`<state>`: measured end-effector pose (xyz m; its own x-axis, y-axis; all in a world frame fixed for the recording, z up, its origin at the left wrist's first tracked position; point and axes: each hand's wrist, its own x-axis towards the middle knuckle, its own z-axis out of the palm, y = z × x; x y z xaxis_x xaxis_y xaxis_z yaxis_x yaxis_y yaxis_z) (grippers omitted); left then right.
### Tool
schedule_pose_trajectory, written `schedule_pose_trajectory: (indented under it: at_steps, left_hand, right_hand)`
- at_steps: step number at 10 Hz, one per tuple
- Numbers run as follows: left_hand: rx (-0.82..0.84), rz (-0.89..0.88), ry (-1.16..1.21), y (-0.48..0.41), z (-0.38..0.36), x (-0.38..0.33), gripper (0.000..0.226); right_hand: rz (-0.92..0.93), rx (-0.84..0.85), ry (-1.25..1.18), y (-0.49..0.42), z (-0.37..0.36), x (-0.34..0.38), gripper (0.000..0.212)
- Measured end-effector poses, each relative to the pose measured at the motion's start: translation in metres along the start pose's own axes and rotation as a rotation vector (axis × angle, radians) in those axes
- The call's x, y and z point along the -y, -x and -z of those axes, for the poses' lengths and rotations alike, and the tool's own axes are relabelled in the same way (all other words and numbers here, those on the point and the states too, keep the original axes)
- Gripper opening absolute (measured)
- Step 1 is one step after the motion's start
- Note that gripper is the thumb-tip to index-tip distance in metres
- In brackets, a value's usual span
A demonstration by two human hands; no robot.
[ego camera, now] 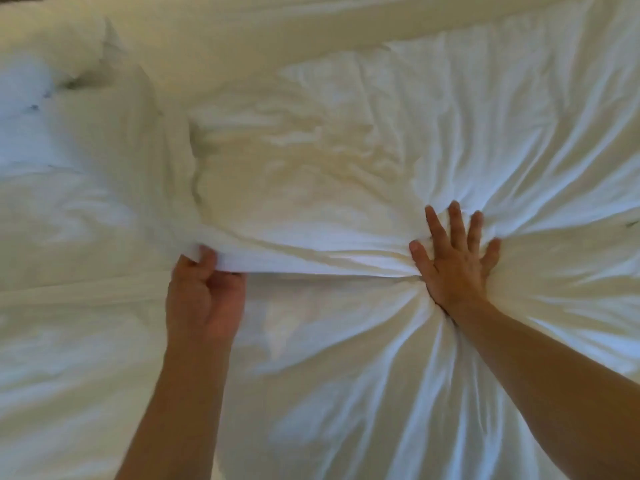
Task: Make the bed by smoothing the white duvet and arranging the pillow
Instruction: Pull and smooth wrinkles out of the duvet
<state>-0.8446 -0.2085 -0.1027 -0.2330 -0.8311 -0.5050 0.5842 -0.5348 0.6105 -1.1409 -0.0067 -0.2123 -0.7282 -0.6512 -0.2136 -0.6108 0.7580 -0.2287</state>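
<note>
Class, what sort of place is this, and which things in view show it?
Probably a bedroom: a creased white duvet fills the view, a pillow lies at upper left, and the left hand grips a fold while the right hand presses flat.

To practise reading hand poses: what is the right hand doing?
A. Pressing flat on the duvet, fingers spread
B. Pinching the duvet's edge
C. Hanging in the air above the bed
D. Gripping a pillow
A: the right hand lies flat on the duvet with its fingers spread and creases fanning out from it. The left hand is the one gripping a fold.
</note>
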Motion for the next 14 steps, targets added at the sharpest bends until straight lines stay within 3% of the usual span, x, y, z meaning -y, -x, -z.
schedule_pose_trajectory:
  at_steps: [1,2,3,4,5,6,7,8,9,10,11,12,13,14]
  left_hand:
    - [-0.118,0.121,0.217,0.018,0.054,0.028,0.138]
    - [-0.232,0.176,0.199,0.008,0.055,0.03,0.129]
    - [-0.341,0.106,-0.023,0.009,0.038,0.014,0.068]
    - [-0.376,-0.089,-0.363,0.009,0.019,-0.001,0.045]
    - [-0.554,-0.168,-1.138,-0.006,0.002,-0.007,0.101]
    - [-0.541,-0.243,-1.48,-0.021,0.002,-0.007,0.093]
    - [-0.552,-0.319,-1.394,-0.029,0.019,-0.015,0.049]
    - [-0.491,-0.329,-1.169,-0.025,0.034,-0.034,0.024]
    - [-0.176,-0.181,-0.342,-0.007,0.045,-0.055,0.028]
    - [-0.054,-0.103,0.055,0.012,0.075,-0.04,0.039]
    - [-0.201,0.001,0.134,0.019,0.087,-0.018,0.047]
    - [-0.223,0.016,0.107,0.011,0.086,-0.02,0.038]
    - [-0.173,0.074,0.041,0.005,0.095,-0.024,0.03]
    - [-0.127,0.087,0.005,0.006,0.102,-0.024,0.034]
  right_hand:
    - [0.019,0.012,-0.002,0.001,0.0,-0.003,0.071]
    - [0.025,0.004,-0.013,0.0,-0.001,-0.004,0.07]
    - [0.024,0.002,-0.015,0.0,-0.001,-0.004,0.07]
    - [0.025,0.001,-0.027,0.0,0.0,-0.005,0.07]
    - [0.024,-0.004,-0.028,0.0,0.001,-0.005,0.071]
    - [0.018,0.002,-0.04,0.001,0.001,-0.005,0.07]
    - [0.013,0.0,-0.044,0.001,0.0,-0.005,0.07]
    - [0.018,-0.006,-0.048,0.0,0.0,-0.005,0.071]
    - [0.017,0.003,-0.045,-0.001,0.002,-0.003,0.073]
    - [0.023,0.014,-0.052,0.001,0.004,-0.004,0.074]
    - [0.015,0.042,-0.059,0.002,0.009,-0.002,0.075]
    - [-0.012,0.076,-0.067,0.003,0.019,0.007,0.078]
    - [-0.089,-0.001,-0.174,0.023,0.035,0.041,0.083]
    - [0.108,-0.161,-0.258,0.075,0.036,0.129,0.079]
